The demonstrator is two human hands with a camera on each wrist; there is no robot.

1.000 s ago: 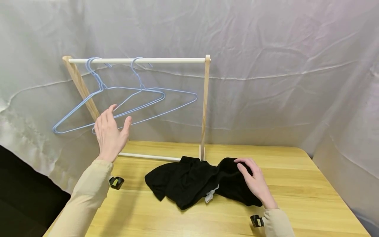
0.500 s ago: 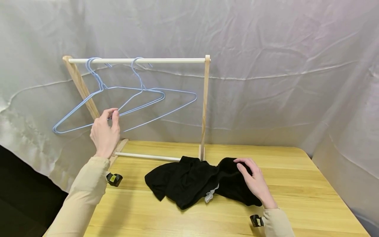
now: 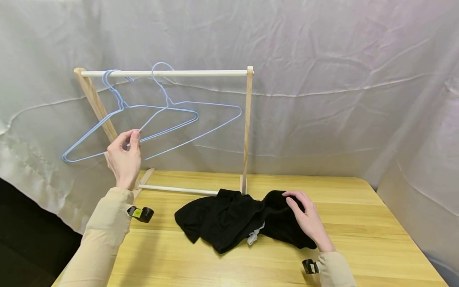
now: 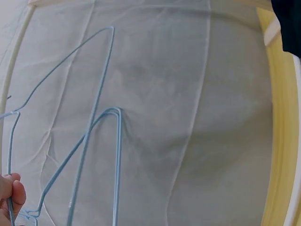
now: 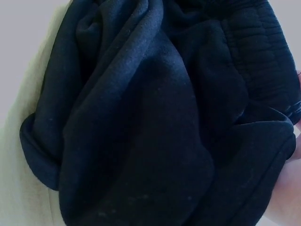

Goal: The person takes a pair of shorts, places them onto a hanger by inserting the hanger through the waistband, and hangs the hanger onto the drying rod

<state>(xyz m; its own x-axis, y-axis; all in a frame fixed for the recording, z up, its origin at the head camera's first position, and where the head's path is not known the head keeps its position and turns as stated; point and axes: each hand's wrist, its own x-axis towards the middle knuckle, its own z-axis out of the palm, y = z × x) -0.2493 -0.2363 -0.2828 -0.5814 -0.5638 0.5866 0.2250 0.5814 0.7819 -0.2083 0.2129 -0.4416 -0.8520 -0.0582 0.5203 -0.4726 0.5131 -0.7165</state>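
Note:
My left hand (image 3: pixel 124 157) pinches a light blue wire hanger (image 3: pixel 193 103) by its left arm, between thumb and fingertips. The hook of this hanger arches above the white rail of the wooden rack (image 3: pixel 248 131), raised off it. In the left wrist view, the fingertips (image 4: pixel 14 193) close on the hanger wire (image 4: pixel 10 155). Black shorts (image 3: pixel 229 219) with a gathered waistband (image 5: pixel 256 52) and a pale drawstring (image 3: pixel 254 236) lie crumpled on the table. My right hand (image 3: pixel 306 217) holds their right end at the waistband; the black cloth partly hides its fingers.
More blue hangers (image 3: pixel 84 141) hang close together at the left of the white rail (image 3: pixel 208 73). A lower white bar (image 3: pixel 175 189) joins the rack's feet on the wooden table (image 3: pixel 358 239). Grey cloth (image 3: pixel 322 119) hangs behind and at the sides.
My left hand has gone from spread fingers to pinching the hanger. The hanger has risen, its hook lifting above the rail and shifting slightly left. The right hand and shorts have stayed put.

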